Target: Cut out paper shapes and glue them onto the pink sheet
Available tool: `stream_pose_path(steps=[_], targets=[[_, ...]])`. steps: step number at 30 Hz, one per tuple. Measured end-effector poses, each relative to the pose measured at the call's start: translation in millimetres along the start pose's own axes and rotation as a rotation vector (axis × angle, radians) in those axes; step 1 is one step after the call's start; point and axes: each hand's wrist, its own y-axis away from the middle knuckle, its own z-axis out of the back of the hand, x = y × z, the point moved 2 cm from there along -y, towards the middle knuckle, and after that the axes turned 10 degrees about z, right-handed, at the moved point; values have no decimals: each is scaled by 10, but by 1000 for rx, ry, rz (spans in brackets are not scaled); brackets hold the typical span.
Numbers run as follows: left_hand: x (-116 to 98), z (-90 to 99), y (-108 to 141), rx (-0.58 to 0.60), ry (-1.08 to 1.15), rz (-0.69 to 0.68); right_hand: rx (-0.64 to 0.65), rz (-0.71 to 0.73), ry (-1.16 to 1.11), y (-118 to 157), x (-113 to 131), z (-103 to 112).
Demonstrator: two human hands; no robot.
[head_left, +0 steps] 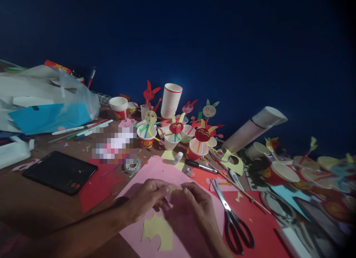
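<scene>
My left hand and my right hand meet over a large pink paper sheet. The fingers of both are pinched on a small yellow paper piece between them. Below my hands, a yellow paper scrap with curved cut-outs lies on the pink sheet. Black-handled scissors rest to the right of my right hand, blades partly apart, over red paper. A black marker and a white glue stick lie beyond my fingers.
Paper cups with paper-faced figures stand behind the pink sheet, near a tall cup stack. A black tablet and tape roll lie left. More decorated cups stand right. A plastic bag sits at far left.
</scene>
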Motion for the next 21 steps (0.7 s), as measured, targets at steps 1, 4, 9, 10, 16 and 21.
stream_pose_path(steps=[1,4,9,10,16,21], targets=[[-2,-9,4,-10,-18,2,0,-23,-15,2,1,-19],[-12,-33,18,-28,-69,11,-24,-73,-41,12,13,-63],[-28,-37,33,-25,-105,9,-25,-132,-126,28,-9,-80],[-32,-30,33,-28,-101,9,-15,-142,-154,27,-19,-75],[-36,2,19,-13,-85,-5,-36,-142,-229,2,-22,-44],[16,-12,-2,-74,-110,-5,-15,-153,-189,8,-35,-118]])
